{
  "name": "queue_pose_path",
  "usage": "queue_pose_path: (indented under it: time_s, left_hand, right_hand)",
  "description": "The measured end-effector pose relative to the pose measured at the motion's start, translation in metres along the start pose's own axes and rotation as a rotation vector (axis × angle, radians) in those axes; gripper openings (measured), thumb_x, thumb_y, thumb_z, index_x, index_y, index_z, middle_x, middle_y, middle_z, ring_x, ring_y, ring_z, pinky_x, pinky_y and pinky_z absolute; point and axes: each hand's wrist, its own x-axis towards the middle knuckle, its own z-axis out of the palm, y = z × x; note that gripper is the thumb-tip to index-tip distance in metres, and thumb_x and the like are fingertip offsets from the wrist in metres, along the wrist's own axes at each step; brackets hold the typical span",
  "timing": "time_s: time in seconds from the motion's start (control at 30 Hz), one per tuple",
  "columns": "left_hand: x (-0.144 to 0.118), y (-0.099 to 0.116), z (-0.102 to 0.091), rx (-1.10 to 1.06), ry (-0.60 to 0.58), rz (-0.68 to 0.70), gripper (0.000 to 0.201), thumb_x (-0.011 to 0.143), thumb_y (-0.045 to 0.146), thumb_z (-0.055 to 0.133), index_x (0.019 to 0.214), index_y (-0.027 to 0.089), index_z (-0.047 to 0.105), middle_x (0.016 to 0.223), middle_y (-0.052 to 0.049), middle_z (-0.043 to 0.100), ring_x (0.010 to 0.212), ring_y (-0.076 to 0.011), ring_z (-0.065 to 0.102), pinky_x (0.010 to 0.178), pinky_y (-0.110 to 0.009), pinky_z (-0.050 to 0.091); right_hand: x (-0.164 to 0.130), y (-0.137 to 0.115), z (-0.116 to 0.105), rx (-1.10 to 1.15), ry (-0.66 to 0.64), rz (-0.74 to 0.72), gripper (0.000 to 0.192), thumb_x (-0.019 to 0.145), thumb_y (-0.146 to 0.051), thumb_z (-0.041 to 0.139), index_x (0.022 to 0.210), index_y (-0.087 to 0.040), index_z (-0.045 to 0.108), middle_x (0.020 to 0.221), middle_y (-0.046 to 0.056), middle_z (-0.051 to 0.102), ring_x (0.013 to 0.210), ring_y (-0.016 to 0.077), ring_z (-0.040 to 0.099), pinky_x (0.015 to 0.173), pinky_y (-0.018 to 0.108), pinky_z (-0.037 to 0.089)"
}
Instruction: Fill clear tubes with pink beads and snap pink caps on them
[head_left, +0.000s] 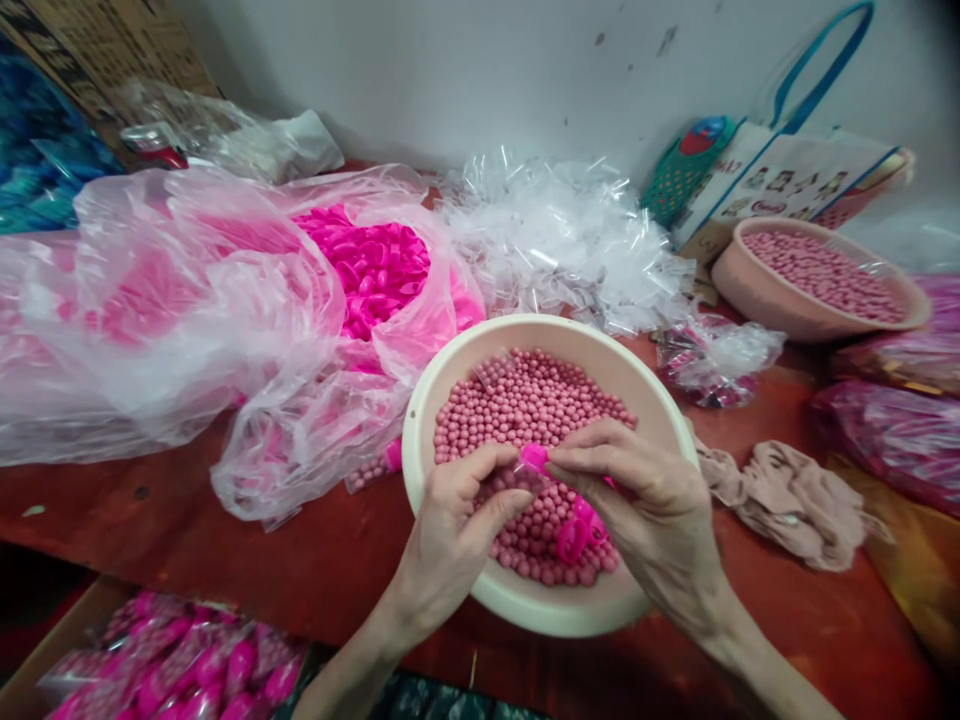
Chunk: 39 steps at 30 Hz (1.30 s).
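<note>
Both hands are meeting over the cream bowl [450, 400] of pink beads [525, 400]: the left hand [457, 510] and right hand [645, 500] are pinching a small magenta piece [534, 458] together, perhaps inside clear film, so spills are landing below.

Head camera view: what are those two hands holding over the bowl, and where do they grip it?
Both hands pinch one small bright pink plastic piece: left hand at its left end, right hand at its right, above the bowl of pink beads.
</note>
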Motion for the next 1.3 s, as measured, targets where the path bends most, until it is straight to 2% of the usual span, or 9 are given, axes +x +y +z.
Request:
queue_pose_path:
  time_s: [0.23,0.4,0.47,0.6,0.77,0.97,1.07,1.17,1.3]
  left_hand:
    - [-0.001,-0.001,-0.002,0.018,-0.024,0.013,0.019,0.082,0.017,0.059,0.100,0.022,0.062,0.083,0.002,0.061,0.075,-0.0102,0.056,0.070,-0.018,0.045]
    - [-0.001,-0.002,-0.001,0.054,-0.009,0.015,0.019,0.083,0.016,0.058,0.101,0.021,0.062,0.083,0.001,0.060,0.075,-0.0109,0.055,0.069,-0.019,0.044]
    - [-0.001,-0.003,-0.001,0.056,-0.005,0.003,0.019,0.083,0.017,0.058,0.101,0.022,0.061,0.081,0.002,0.059,0.073,-0.0106,0.054,0.068,-0.020,0.044]
    - [-0.002,-0.003,-0.001,0.015,-0.008,-0.031,0.017,0.082,0.020,0.059,0.099,0.021,0.062,0.081,0.002,0.060,0.073,-0.0109,0.055,0.066,-0.020,0.044]
    - [-0.001,0.001,-0.001,-0.057,-0.051,-0.043,0.017,0.084,0.021,0.058,0.101,0.019,0.061,0.089,-0.001,0.062,0.083,-0.0137,0.057,0.075,-0.022,0.046]
    - [-0.002,0.001,-0.002,-0.045,-0.052,-0.045,0.012,0.087,0.024,0.054,0.098,0.019,0.057,0.083,0.001,0.055,0.078,-0.0116,0.052,0.076,-0.024,0.045]
    - [-0.004,0.000,-0.001,-0.021,-0.013,-0.018,0.010,0.088,0.023,0.052,0.096,0.019,0.056,0.082,0.001,0.055,0.077,-0.0112,0.052,0.073,-0.022,0.044]
    - [-0.004,0.001,0.001,-0.033,0.039,0.020,0.009,0.088,0.020,0.052,0.095,0.019,0.057,0.083,0.001,0.057,0.078,-0.0103,0.053,0.072,-0.020,0.043]
    - [-0.001,0.004,0.001,-0.166,0.052,-0.007,0.012,0.087,0.019,0.053,0.098,0.018,0.058,0.086,0.000,0.059,0.081,-0.0097,0.055,0.075,-0.019,0.044]
  right_hand:
    - [-0.002,0.002,0.000,0.119,-0.004,0.108,0.021,0.073,-0.006,0.068,0.082,-0.024,0.072,0.074,0.002,0.064,0.070,0.0155,0.062,0.058,0.027,0.053]
    - [-0.002,0.000,0.004,0.031,0.010,0.014,0.029,0.074,0.000,0.063,0.087,-0.025,0.072,0.076,0.003,0.065,0.069,0.0143,0.064,0.059,0.026,0.055]
    - [-0.003,0.001,0.005,0.060,0.006,0.007,0.031,0.073,0.001,0.063,0.087,-0.026,0.072,0.076,0.002,0.065,0.069,0.0137,0.064,0.059,0.025,0.055]
    - [-0.003,0.005,0.000,0.090,-0.031,0.029,0.032,0.073,0.001,0.064,0.090,-0.026,0.072,0.078,0.002,0.066,0.070,0.0136,0.065,0.060,0.025,0.055]
    - [-0.003,0.001,-0.010,0.055,-0.114,0.093,0.023,0.075,-0.007,0.066,0.088,-0.024,0.072,0.083,0.003,0.066,0.077,0.0150,0.064,0.065,0.026,0.054]
    - [-0.006,-0.001,-0.005,0.135,-0.050,0.207,0.019,0.076,-0.008,0.066,0.086,-0.022,0.072,0.087,0.004,0.069,0.086,0.0162,0.064,0.074,0.028,0.054]
    - [-0.008,0.000,0.005,0.114,-0.004,0.140,0.022,0.076,-0.005,0.064,0.088,-0.021,0.072,0.084,0.004,0.070,0.082,0.0161,0.065,0.071,0.028,0.055]
    - [-0.010,-0.002,0.017,-0.009,0.079,0.052,0.023,0.076,-0.001,0.063,0.089,-0.018,0.071,0.083,0.005,0.069,0.077,0.0147,0.065,0.068,0.026,0.054]
    - [-0.007,-0.006,0.020,-0.025,0.083,0.055,0.021,0.076,-0.003,0.063,0.090,-0.017,0.071,0.085,0.005,0.070,0.079,0.0143,0.065,0.071,0.026,0.054]
